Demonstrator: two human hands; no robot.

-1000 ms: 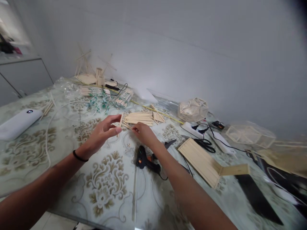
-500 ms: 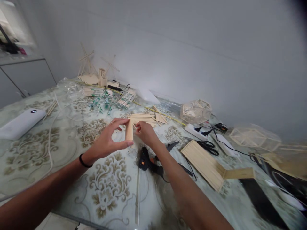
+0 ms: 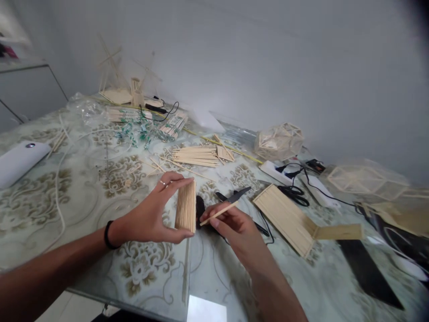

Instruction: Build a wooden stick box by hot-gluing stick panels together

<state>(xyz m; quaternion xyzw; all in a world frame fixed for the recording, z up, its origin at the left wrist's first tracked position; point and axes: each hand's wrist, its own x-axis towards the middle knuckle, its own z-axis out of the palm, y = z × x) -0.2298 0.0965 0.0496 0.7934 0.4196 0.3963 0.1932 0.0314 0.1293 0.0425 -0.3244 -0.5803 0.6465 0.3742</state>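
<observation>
My left hand (image 3: 152,217) grips a small panel of glued wooden sticks (image 3: 186,206), held upright between thumb and fingers above the table. My right hand (image 3: 234,226) pinches a single thin wooden stick (image 3: 218,213) just right of the panel, its tip pointing up and right. Beneath the two hands lies a black glue gun (image 3: 201,209), mostly hidden by them. A pile of loose wooden sticks (image 3: 196,155) lies farther back on the table.
A larger stick panel with a folded-up side (image 3: 295,221) lies to the right, beside black scissors (image 3: 295,194), a white power strip (image 3: 278,171) and cables. Stick-frame models (image 3: 278,141) stand near the wall. A white device (image 3: 18,161) sits at far left.
Both hands have drawn back from the stick pile towards me. The left hand carries the small panel nearer; the right hand now holds a single stick.
</observation>
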